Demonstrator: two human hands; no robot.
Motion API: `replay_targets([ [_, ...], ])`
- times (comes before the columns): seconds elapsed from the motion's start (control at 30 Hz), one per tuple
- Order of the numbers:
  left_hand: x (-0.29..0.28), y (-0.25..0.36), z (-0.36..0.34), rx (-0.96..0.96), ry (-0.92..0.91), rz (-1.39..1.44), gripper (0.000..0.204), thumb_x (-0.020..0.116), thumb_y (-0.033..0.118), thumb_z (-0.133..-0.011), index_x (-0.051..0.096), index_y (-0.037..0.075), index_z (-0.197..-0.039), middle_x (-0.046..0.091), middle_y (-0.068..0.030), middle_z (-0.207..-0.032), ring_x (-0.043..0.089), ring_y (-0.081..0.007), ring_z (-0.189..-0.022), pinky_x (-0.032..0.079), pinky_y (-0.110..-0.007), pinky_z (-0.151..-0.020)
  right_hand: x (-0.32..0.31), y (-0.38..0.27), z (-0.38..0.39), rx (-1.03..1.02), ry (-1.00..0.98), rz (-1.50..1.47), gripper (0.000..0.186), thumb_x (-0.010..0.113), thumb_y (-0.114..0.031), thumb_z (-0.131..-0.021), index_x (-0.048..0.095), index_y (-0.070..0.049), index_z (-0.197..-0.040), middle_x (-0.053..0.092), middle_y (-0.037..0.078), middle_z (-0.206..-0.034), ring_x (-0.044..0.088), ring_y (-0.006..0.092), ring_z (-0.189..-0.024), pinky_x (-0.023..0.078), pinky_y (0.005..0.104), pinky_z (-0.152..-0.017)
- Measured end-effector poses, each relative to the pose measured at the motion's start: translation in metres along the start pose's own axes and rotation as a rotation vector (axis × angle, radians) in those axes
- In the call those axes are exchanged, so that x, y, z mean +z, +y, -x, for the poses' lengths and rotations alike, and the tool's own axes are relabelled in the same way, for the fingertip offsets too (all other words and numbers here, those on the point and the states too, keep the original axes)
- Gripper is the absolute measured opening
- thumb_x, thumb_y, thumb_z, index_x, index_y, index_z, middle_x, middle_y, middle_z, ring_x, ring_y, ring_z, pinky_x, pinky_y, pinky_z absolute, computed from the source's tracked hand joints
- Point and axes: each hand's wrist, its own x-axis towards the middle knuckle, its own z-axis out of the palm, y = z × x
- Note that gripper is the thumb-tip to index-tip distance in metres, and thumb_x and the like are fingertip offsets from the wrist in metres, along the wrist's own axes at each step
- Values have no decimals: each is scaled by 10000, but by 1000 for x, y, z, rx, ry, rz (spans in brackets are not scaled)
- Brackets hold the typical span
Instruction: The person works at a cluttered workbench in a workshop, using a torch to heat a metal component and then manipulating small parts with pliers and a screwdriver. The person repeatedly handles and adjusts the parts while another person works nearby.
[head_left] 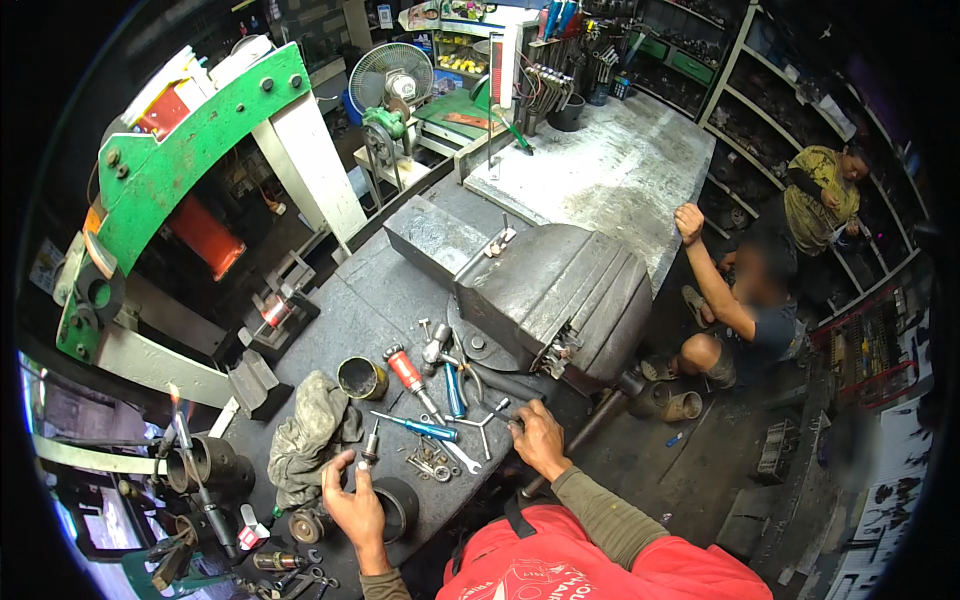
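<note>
My left hand (352,505) rests on a dark round metal part (398,503) at the near edge of the workbench (350,310), its fingers curled around the part's rim. My right hand (537,438) sits at the bench's right edge, closed around the end of a dark metal tool beside a Y-shaped socket wrench (484,421). Between the two hands lie a blue-handled screwdriver (422,427), a spanner (455,453) and several small nuts and bolts (430,465). A large grey bench vise (560,290) stands just beyond my right hand, its handle (590,425) slanting down.
A grey rag (310,430), a brass-coloured ring (360,378), a red-handled screwdriver (408,372) and blue pliers (455,388) lie on the bench. A green press frame (190,150) stands left. One person (745,310) sits on the floor at right, another (825,195) by the shelves.
</note>
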Motion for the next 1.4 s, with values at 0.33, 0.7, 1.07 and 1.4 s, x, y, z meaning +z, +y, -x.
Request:
replay_targets([
  [0.33, -34, -4, 57, -175, 230, 175, 137, 681, -2, -958, 682, -30, -1092, 685, -55, -1054, 627, -122, -930, 510, -265, -856, -62, -4, 13, 27, -133, -420, 156, 734, -109, -877, 656, -34, -988, 693, 113, -863, 681, 247, -761, 543, 358, -693],
  [0.7, -54, -30, 156, -420, 513, 328, 147, 664, -18, -968, 652, -58, -1110, 666, -50, -934, 601, -80, -791, 485, -211, -711, -35, -188, -102, -583, -123, -674, 50, 725, -8, -909, 722, 16, -954, 720, 99, -881, 665, 153, -778, 515, 281, -686],
  [1.07, -109, -90, 212, -577, 505, 208, 148, 652, -22, -958, 650, -39, -1104, 662, -50, -886, 632, -103, -773, 529, -252, -696, 66, -218, -148, -952, -99, -87, 132, 782, -160, -814, 787, -76, -916, 768, 93, -917, 669, 308, -831, 530, 395, -787],
  [1.4, -114, -84, 180, -507, 434, 359, 170, 676, -5, -966, 644, -57, -1126, 666, -60, -941, 617, -88, -803, 511, -222, -754, 81, -209, -148, -777, -204, -14, 172, 769, -221, -844, 807, -112, -971, 770, 76, -927, 663, 300, -861, 555, 437, -756],
])
